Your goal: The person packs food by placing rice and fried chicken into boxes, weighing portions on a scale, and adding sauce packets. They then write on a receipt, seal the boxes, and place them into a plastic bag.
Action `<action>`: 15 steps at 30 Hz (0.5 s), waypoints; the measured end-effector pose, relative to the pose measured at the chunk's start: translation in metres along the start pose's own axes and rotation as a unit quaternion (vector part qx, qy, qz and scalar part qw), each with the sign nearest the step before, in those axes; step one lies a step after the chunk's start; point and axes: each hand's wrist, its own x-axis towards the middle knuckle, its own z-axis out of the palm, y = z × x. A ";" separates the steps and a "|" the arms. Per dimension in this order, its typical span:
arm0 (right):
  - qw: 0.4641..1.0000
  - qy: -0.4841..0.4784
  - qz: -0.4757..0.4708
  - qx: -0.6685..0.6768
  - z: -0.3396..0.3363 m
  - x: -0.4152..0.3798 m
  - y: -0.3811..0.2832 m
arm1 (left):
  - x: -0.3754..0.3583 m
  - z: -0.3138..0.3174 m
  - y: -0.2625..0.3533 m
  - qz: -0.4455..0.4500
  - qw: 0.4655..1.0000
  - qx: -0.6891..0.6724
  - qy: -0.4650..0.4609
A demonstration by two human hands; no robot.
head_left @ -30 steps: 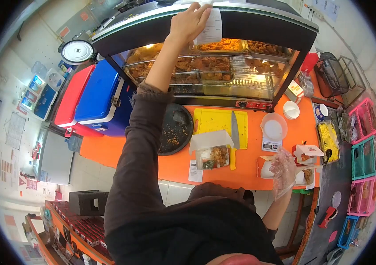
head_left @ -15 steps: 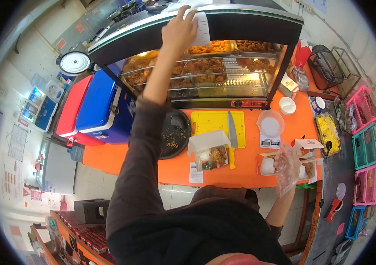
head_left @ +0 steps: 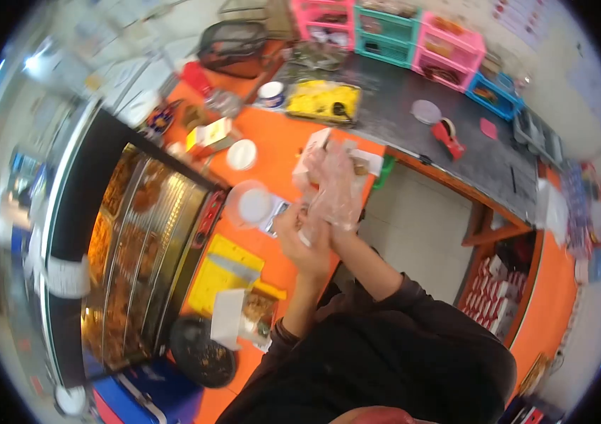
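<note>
A clear plastic glove (head_left: 336,194) covers my right hand (head_left: 332,201), which is over the orange table beside open food boxes (head_left: 311,150). Blur and the wrinkled plastic hide how its fingers are bent. My left hand (head_left: 304,244) is closed at the glove's near side, its fingers bunched on the plastic. An open white box (head_left: 228,316) with rice and fried food (head_left: 258,309) stands nearer my body. Beside it, a knife (head_left: 233,268) with a yellow handle lies on a yellow cutting board (head_left: 205,286).
A glass food warmer (head_left: 187,268) stands at left, a paper slip (head_left: 67,278) hanging on its edge. A bowl on a scale (head_left: 252,205), a white cup (head_left: 242,155) and a black round pan (head_left: 201,353) share the table. A yellow food tray (head_left: 323,99) sits on the dark counter.
My view has turned right. My left hand has let go of the paper slip at the warmer's top edge and come down to my gloved right hand.
</note>
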 end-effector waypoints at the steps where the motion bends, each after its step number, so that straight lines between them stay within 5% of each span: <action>1: 0.995 0.022 0.021 -0.097 -0.026 -0.001 0.003 | 0.009 0.014 -0.002 0.001 1.000 -0.013 -0.015; 2: 0.979 0.042 0.046 -0.192 -0.051 -0.013 0.007 | 0.021 0.029 -0.006 -0.117 0.989 -0.051 -0.071; 3: 0.972 0.157 0.128 0.119 -0.039 -0.023 -0.019 | 0.033 0.044 -0.013 -0.233 0.960 -0.084 -0.127; 4: 0.852 0.245 0.190 0.423 -0.025 -0.037 -0.044 | 0.037 0.053 -0.035 -0.229 0.960 -0.087 -0.138; 5: 0.866 0.155 0.296 0.373 -0.058 -0.052 -0.037 | 0.036 0.065 -0.071 -0.235 0.961 -0.055 -0.135; 6: 0.859 0.063 0.399 0.314 -0.109 -0.058 -0.022 | 0.034 0.080 -0.092 -0.241 0.961 -0.021 -0.132; 7: 0.954 0.024 0.295 0.053 -0.184 -0.044 0.012 | 0.035 0.102 -0.083 -0.244 0.959 -0.024 -0.141; 8: 0.959 -0.016 0.178 -0.220 -0.249 -0.034 0.023 | 0.031 0.125 -0.058 -0.271 0.933 -0.173 -0.164; 9: 0.960 -0.092 0.072 -0.256 -0.260 0.017 -0.032 | 0.026 0.151 -0.031 -0.298 0.884 -0.316 -0.175; 10: 0.741 0.012 0.248 -0.623 -0.234 0.091 -0.084 | 0.026 0.188 -0.010 -0.166 0.939 -0.186 -0.236; 11: 0.864 0.117 0.175 -0.458 -0.232 0.133 -0.107 | 0.029 0.233 0.007 -0.021 0.958 -0.048 -0.283; 12: 0.935 0.217 0.099 -0.261 -0.236 0.162 -0.119 | 0.022 0.276 0.011 -0.026 0.958 -0.045 -0.281; 13: 0.934 0.220 0.110 -0.259 -0.245 0.184 -0.126 | 0.010 0.318 0.006 -0.057 0.966 -0.031 -0.251; 15: 0.976 0.173 0.134 0.021 -0.262 0.226 -0.136 | 0.017 0.381 -0.012 -0.087 0.969 -0.010 -0.229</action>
